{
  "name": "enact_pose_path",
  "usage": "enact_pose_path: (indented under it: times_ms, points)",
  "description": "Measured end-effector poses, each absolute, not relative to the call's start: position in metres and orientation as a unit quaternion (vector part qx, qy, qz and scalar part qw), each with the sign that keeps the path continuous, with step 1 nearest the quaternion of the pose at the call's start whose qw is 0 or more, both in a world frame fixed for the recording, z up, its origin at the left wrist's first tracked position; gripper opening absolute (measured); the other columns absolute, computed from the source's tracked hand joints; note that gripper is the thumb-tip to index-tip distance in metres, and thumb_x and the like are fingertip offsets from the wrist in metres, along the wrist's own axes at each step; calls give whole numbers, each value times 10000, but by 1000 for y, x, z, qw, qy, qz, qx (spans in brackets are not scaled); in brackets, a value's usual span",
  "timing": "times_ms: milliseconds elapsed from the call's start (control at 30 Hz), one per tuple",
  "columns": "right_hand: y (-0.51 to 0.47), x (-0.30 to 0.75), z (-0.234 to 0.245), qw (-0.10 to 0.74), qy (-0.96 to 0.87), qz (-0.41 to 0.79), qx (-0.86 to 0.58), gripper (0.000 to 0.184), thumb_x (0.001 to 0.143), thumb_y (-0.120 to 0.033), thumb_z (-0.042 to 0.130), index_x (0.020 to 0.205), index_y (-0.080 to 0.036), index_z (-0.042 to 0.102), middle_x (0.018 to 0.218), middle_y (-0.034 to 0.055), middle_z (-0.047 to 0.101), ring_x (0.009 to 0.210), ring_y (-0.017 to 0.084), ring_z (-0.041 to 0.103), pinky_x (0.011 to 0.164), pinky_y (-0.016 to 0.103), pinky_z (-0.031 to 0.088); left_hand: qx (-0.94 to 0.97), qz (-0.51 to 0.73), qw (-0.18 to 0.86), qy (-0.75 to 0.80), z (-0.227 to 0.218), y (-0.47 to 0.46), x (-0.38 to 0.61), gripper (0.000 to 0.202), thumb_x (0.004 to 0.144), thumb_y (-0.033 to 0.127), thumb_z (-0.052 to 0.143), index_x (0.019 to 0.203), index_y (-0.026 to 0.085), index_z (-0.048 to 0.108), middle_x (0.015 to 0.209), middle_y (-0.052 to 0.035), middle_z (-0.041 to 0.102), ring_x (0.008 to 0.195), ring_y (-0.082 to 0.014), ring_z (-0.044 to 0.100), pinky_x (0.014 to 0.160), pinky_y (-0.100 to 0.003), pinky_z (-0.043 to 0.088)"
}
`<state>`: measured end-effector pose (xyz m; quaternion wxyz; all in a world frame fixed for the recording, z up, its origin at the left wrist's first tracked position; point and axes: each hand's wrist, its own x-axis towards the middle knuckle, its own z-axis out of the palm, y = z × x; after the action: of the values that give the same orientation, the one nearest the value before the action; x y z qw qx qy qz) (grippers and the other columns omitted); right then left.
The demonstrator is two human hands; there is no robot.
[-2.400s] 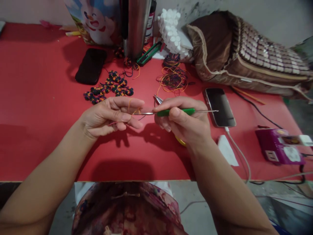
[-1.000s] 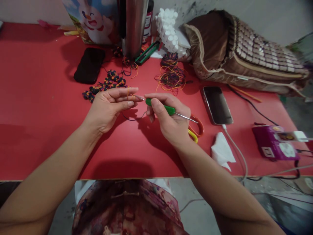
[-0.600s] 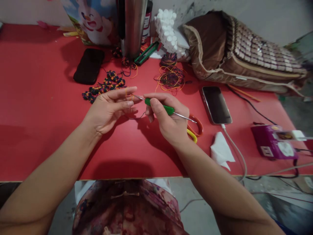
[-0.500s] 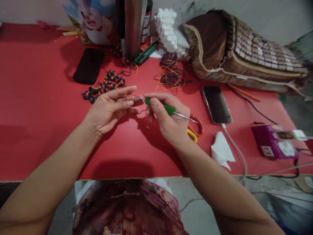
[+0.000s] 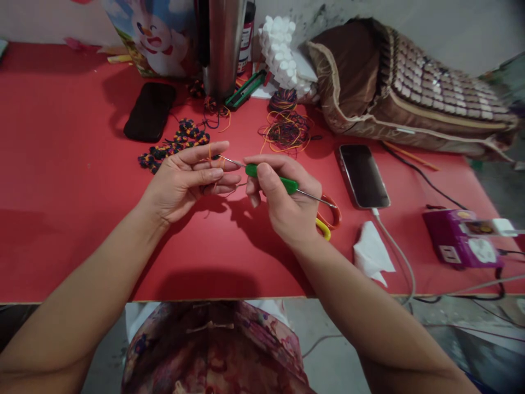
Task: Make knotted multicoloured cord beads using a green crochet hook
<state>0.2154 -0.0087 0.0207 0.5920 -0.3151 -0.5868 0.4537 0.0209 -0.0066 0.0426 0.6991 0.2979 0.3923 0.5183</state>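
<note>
Crocheted pieces (image 5: 176, 143): lying just behind the left hand (image 5: 184, 183).
Loose yarn (image 5: 287, 130): lying behind the right hand (image 5: 283, 202).
Scissors (image 5: 323, 227): sticking out from under the right hand.
Phone (image 5: 363, 176): lying to its right.

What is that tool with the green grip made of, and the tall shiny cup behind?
The crochet hook in the right hand looks like a thin bare-metal shaft, grey and glinting, with a matte green sleeve, probably plastic or rubber. The tall cup looks like brushed stainless steel: silvery, with soft vertical reflections.
</note>
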Motion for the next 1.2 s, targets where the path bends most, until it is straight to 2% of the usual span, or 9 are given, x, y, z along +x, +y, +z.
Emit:
enact_pose_path:
  times_ms: [167, 467, 633, 800, 1000, 1200]
  points:
    - [-9, 215, 19, 586, -573, 465, -336, 323, 1058, -557, 792, 1086, -240, 845, 728, -24, 722, 563, 108, 618, 523, 257, 572, 278, 504, 714, 398, 42, -6, 21, 371, 794, -8, 878, 1094, 209, 862, 944, -31, 894, 821, -222, 892, 756, -287, 748]
    - [-8, 214, 20, 603, -552, 475, -325, 253, 1059, -484, 813, 1061, -234, 850, 723, -31, 734, 531, 87, 612, 521, 239, 564, 273, 517, 704, 403, 44, -7, 25, 369, 797, -54, 840, 1074, 188, 865, 922, -45, 900, 765, -202, 877, 709, -254, 734]
    - [-3, 212, 16, 599, -531, 507, -322, 320, 1056, -549, 799, 1064, -230, 821, 711, -49, 705, 504, 82, 607, 524, 242, 560, 256, 500, 720, 407, 45, -7, 24, 343, 819, -32, 834, 1077, 192, 865, 941, -45, 896, 807, -209, 886, 750, -272, 749]
    - [-3, 212, 15, 606, -530, 508, -306, 260, 1067, -490, 802, 1069, -231, 818, 725, -39, 733, 513, 86, 617, 519, 240, 550, 250, 507, 717, 408, 47, -7, 26, 364, 809, -69, 815, 1066, 184, 864, 920, -45, 893, 800, -214, 888, 707, -258, 742]
    - [-6, 213, 17, 605, -542, 486, -322, 302, 1076, -540, 778, 1058, -239, 808, 711, -43, 695, 513, 91, 604, 522, 254, 559, 289, 502, 696, 424, 44, -8, 25, 415, 801, -35, 838, 1133, 212, 873, 911, -21, 893, 766, -198, 876, 737, -281, 748]
    - [-10, 214, 19, 596, -577, 453, -327, 213, 1103, -449, 769, 1076, -245, 824, 740, -39, 726, 544, 84, 629, 532, 237, 565, 283, 518, 696, 408, 41, -10, 29, 421, 774, -8, 875, 1129, 218, 880, 916, -28, 893, 747, -205, 875, 713, -276, 748]
